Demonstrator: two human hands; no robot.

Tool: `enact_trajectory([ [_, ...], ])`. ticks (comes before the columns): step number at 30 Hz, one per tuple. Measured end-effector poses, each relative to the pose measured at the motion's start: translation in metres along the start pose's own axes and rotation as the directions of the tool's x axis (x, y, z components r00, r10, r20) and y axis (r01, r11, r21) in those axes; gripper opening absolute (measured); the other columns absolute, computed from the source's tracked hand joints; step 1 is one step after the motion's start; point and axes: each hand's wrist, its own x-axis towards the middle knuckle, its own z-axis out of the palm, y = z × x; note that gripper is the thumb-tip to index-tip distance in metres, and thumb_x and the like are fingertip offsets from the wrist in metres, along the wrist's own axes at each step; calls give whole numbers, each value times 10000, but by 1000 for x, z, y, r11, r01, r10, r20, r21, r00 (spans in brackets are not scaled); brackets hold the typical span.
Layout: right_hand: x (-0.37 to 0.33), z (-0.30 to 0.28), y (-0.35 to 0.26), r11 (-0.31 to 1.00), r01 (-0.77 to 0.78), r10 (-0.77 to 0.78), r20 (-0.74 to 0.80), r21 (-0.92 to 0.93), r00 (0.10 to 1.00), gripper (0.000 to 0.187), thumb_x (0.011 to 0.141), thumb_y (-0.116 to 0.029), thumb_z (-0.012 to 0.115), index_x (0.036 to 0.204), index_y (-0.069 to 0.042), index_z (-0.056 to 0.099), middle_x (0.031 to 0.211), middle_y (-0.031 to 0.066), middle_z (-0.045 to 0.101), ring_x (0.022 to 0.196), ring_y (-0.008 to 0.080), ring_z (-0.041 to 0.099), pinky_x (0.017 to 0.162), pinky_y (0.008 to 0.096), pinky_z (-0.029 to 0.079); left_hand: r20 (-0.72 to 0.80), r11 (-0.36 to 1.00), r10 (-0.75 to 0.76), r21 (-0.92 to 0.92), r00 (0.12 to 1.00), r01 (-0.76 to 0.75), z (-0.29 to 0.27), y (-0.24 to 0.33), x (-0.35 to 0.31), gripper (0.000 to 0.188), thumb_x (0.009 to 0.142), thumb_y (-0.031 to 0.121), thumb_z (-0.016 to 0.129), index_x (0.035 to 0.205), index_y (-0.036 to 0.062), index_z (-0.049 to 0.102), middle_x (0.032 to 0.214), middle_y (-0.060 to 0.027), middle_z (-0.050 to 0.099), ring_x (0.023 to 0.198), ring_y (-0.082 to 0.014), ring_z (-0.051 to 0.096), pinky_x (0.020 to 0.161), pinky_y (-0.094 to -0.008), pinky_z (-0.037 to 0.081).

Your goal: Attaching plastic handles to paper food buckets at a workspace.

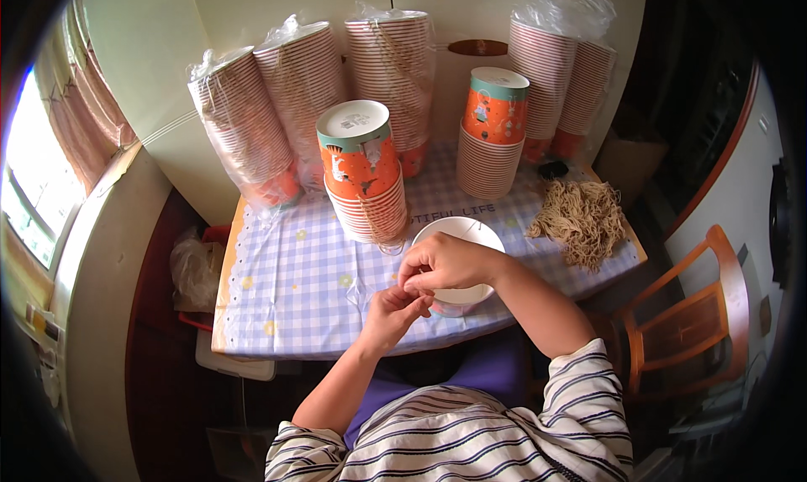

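My left hand (392, 316) and my right hand (450, 262) meet at the left side of a paper bucket (462, 295), fingertips pinched together. What they pinch is too small to make out. The bucket stands upright near the table's front edge, its white inside showing and my right hand covering part of its rim. Just behind my hands is an upside-down stack of orange paper buckets (361, 167) with a green band and a white base; thin cord loops hang at its side. To the right lies a tangled heap of beige cords (580, 221).
A second upside-down bucket stack (494, 129) stands farther back. Several tall plastic-wrapped stacks (391, 79) line the wall behind the table. A blue checked cloth (286, 289) covers the table. At the right is a wooden chair (685, 322); a small black object (552, 169) lies behind the cords.
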Motion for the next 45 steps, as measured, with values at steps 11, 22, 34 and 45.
enact_trajectory([
  [11,-37,23,28,909,41,-243,-448,-414,861,68,716,-69,678,774,-69,644,810,45,599,820,217,571,759,339,444,37,988,73,-136,997,-68,-14,-12,-1,93,874,83,597,897,-6,583,836,-48,625,747,-113,590,701,-256,494],
  [22,-35,39,37,844,106,-329,-353,-525,876,63,697,-66,657,750,-74,624,790,40,559,808,226,555,746,365,445,13,981,67,-181,998,-64,-9,-11,0,57,819,-1,614,868,13,587,827,-66,624,746,-135,597,708,-267,491],
  [34,-65,128,23,846,-257,-199,-725,-466,659,189,722,11,656,887,-34,576,772,73,538,636,260,591,541,350,479,-292,823,421,521,859,-226,11,-21,-30,103,749,2,681,829,39,628,805,-35,668,769,-84,597,726,-239,433],
  [45,-52,144,62,850,-265,-272,-809,-456,521,178,745,-14,634,911,-33,572,760,79,592,594,244,604,528,339,483,-207,915,-117,-403,971,24,11,-30,-27,75,830,-22,605,893,5,573,862,-101,651,779,-144,611,694,-229,458],
])
